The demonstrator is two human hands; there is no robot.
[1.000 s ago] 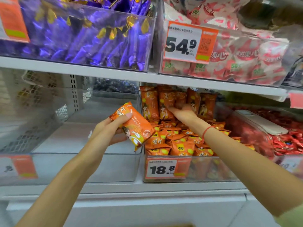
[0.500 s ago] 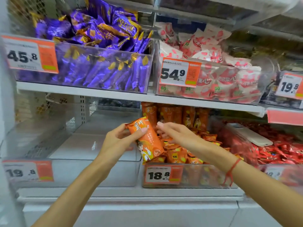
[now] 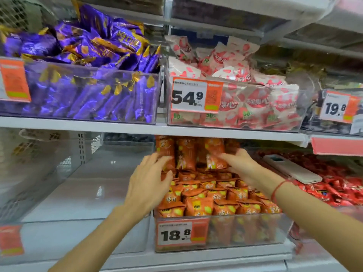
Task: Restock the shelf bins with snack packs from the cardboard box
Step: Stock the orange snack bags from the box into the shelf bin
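The clear bin (image 3: 245, 230) with the 18.8 price tag (image 3: 176, 234) holds several orange snack packs (image 3: 198, 205) lying in rows, and a back row stands upright (image 3: 186, 154). My left hand (image 3: 148, 181) reaches in with straight fingers and touches the upright packs at the row's left end. My right hand (image 3: 242, 163) holds one upright orange pack (image 3: 214, 152) at the row's right, thumb above and fingers in front of it. The cardboard box is out of view.
A clear bin (image 3: 78, 230) stands to the left on the same shelf. Red packs (image 3: 337, 185) fill the right bin, with a pale flat phone-like object (image 3: 290, 169) on top. Above the shelf board (image 3: 117, 127) sit purple packs (image 3: 88, 95) and white-red packs (image 3: 255, 105).
The orange pack that both hands held in front of the bin now stands in the back row. Both hands have reached deeper into the bin. The view has tilted up.
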